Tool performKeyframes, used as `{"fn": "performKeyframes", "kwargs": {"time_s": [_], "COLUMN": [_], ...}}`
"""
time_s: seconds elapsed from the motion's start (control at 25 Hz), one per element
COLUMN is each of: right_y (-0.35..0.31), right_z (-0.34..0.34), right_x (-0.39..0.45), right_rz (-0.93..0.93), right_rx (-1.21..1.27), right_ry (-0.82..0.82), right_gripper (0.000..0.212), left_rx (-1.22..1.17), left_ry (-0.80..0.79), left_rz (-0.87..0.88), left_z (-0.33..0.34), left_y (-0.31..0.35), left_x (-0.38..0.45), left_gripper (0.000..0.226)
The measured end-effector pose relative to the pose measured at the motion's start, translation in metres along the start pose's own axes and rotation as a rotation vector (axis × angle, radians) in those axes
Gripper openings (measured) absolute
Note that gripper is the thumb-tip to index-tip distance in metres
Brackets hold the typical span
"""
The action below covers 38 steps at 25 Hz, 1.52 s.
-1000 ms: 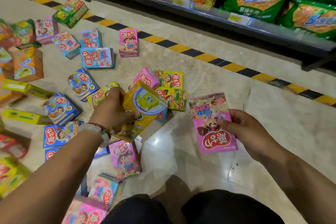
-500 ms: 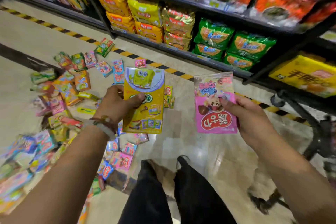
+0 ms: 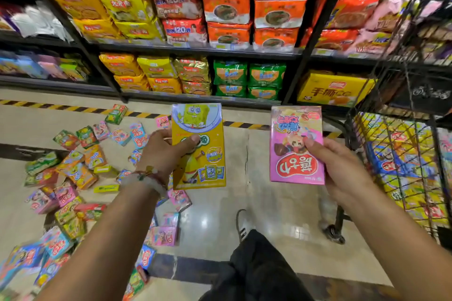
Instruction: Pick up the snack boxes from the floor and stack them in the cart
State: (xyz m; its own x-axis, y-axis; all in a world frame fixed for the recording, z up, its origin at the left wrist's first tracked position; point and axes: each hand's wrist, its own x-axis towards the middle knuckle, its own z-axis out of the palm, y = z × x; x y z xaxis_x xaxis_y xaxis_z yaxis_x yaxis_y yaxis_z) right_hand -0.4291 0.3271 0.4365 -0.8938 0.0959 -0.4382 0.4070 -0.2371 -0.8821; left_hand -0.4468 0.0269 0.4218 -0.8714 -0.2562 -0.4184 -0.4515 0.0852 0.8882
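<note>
Boxes are in both hands, held up in front of the store shelving. Left hand (image 3: 164, 151) grips a yellow snack box (image 3: 198, 146) by its left edge, thumb pressed across the front face and fingers curled behind; the box stands upright with a cartoon sponge figure printed at the top. Right hand (image 3: 342, 166) pinches a pink snack box (image 3: 297, 145) at its right edge, thumb on the front and fingers behind (its print reads upside down from this view). The two boxes are held apart, side by side, above the shiny tiled floor (image 3: 210, 222).

At the right edge stands the black wire cart (image 3: 401, 161). Through its mesh side, yellow and blue snack packages show stacked inside, filling much of the basket; how many cannot be told through the wires. One cart wheel (image 3: 333, 233) rests on the floor near the person's shoe (image 3: 242, 223).

Scattered snack boxes (image 3: 71, 173) lie across the floor at the left, pink, blue, green and orange, some flat and some tilted on one another. Behind them a yellow-and-black striped line (image 3: 36, 104) runs along the base of the shelves (image 3: 195, 49), which hold rows of bagged noodle packs.
</note>
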Motion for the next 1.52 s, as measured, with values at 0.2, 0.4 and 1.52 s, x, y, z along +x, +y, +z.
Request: {"fn": "performKeyframes", "kwargs": {"time_s": [0.2, 0.4, 1.52], "right_y": [-0.002, -0.013, -0.049], "right_z": [-0.05, -0.125, -0.501], "right_x": [-0.085, -0.149, -0.166], "right_rz": [0.007, -0.035, -0.058], "right_rx": [0.12, 0.206, 0.297], "right_ry": [0.114, 0.253, 0.655], "right_gripper": [0.028, 0.016, 0.02], "left_rx": [-0.003, -0.004, 0.087], "left_ry": [-0.106, -0.247, -0.66], "left_rz": [0.078, 0.134, 0.068], "left_z": [0.036, 0.1, 0.541], "left_y": [0.01, 0.021, 0.037], "left_x": [-0.061, -0.126, -0.208], "left_gripper": [0.057, 0.062, 0.01]}}
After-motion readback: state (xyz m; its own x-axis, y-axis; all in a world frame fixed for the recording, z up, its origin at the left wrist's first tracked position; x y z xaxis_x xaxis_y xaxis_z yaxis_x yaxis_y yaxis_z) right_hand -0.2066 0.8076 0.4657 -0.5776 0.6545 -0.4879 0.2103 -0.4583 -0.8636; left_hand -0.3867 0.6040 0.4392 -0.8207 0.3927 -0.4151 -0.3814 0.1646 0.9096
